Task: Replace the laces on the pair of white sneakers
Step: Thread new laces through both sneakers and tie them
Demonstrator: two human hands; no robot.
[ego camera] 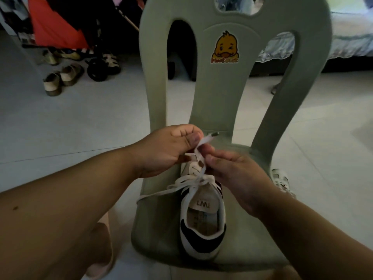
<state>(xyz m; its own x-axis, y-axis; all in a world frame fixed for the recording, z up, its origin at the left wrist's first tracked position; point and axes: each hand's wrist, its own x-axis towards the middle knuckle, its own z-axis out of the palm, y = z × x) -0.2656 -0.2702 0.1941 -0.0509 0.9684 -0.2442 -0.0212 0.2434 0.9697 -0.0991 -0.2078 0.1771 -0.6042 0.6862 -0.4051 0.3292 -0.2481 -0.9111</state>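
A white sneaker (202, 217) with dark stripes and a dark heel patch lies on the seat of a grey-green plastic chair (159, 235), toe pointing away from me. A white lace (193, 181) runs through its eyelets, with one loose end trailing left across the seat. My left hand (167, 150) pinches the other lace end above the shoe's toe half; its dark tip (214, 135) sticks out to the right. My right hand (236, 174) rests on the shoe's right side, fingers closed on the lace near the eyelets. A second white sneaker (281, 180) shows on the floor behind my right wrist.
The chair back (226, 83) with a duck sticker rises straight ahead. Several shoes and sandals (62, 77) lie on the tiled floor at the far left below hanging clothes. A bed (347, 43) stands at the far right. My knee (99, 249) is at the bottom left.
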